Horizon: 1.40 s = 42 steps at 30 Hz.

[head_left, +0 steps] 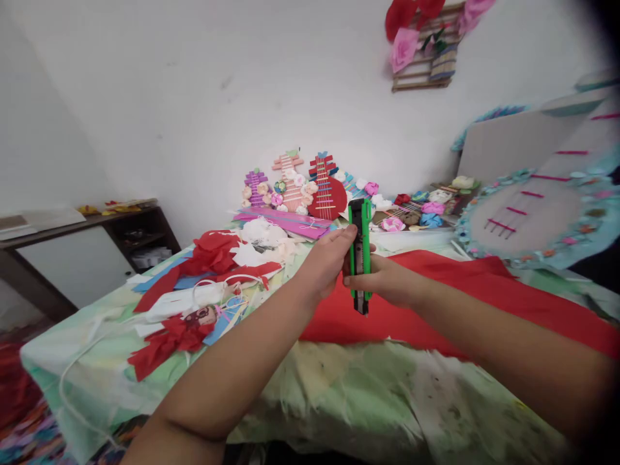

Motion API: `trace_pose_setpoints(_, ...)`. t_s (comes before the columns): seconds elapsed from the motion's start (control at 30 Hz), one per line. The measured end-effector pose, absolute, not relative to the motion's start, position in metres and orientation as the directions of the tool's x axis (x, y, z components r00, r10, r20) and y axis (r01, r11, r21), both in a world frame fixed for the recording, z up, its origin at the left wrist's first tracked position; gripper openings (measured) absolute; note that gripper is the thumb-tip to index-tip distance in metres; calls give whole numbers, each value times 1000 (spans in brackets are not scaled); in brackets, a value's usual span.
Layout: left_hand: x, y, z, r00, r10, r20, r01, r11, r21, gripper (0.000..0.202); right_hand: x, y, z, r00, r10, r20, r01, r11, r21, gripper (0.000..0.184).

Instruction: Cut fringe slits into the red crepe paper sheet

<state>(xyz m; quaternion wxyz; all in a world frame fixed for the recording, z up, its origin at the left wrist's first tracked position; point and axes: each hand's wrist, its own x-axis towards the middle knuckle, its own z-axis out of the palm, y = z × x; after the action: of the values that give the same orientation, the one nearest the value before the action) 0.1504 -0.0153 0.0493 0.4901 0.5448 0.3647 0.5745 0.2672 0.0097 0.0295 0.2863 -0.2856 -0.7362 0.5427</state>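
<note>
A green and black stapler (360, 258) is held upright in front of me, above the table. My left hand (330, 258) grips it from the left side, with the thumb against its upper part. From the right, my right hand (385, 278) is closed around its lower half; part of those fingers is hidden behind the tool. Beneath both hands a large red sheet (436, 284), paper or cloth, lies spread over the table.
On the left of the table (310, 387) are crumpled red scraps (208, 252), blue pieces and a white cable. Decorated guitar-like crafts (329, 194) lean at the wall. A large decorated board (533, 219) stands at right, a low cabinet (77, 258) at far left.
</note>
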Motion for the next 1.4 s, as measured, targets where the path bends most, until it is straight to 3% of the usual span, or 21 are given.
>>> trace_pose_setpoints(0.1, 156, -20, 55, 94, 967, 236, -291, -200, 936, 28, 270, 4, 29, -639, 753, 158, 101, 286, -953, 22)
trace_pose_setpoints(0.37, 153, -24, 78, 157, 945, 288, -269, -240, 933, 26, 274, 11, 48, -695, 657, 292, 69, 465, -883, 28)
trace_pose_setpoints(0.6, 168, -8, 89, 150, 937, 315, -168, -290, 942, 30, 281, 21, 55, -646, 707, 288, -48, 339, -940, 39)
trace_pose_setpoints(0.73, 172, 3, 90, 198, 921, 335, -73, -327, 942, 31, 289, 28, 52, -560, 800, 217, 55, 298, -953, 40)
trace_pose_setpoints(0.93, 181, 3, 88, 313, 899, 306, 152, -366, 918, 30, 299, 41, 41, -708, 690, 153, 220, 421, -880, 25)
trace_pose_setpoints(1.07, 159, 17, 90, 333, 875, 350, 396, -467, 791, 34, 292, 46, 35, -626, 745, 231, 228, 458, -859, 17)
trace_pose_setpoints(1.23, 92, 32, 54, 309, 876, 371, 722, -470, 507, 32, 280, 60, 15, -368, 929, 34, 277, 144, -950, 20)
trace_pose_setpoints(1.4, 70, 18, -8, 533, 812, 238, 787, -579, 210, 23, 270, 82, -15, -358, 934, 12, 306, 129, -943, 19)
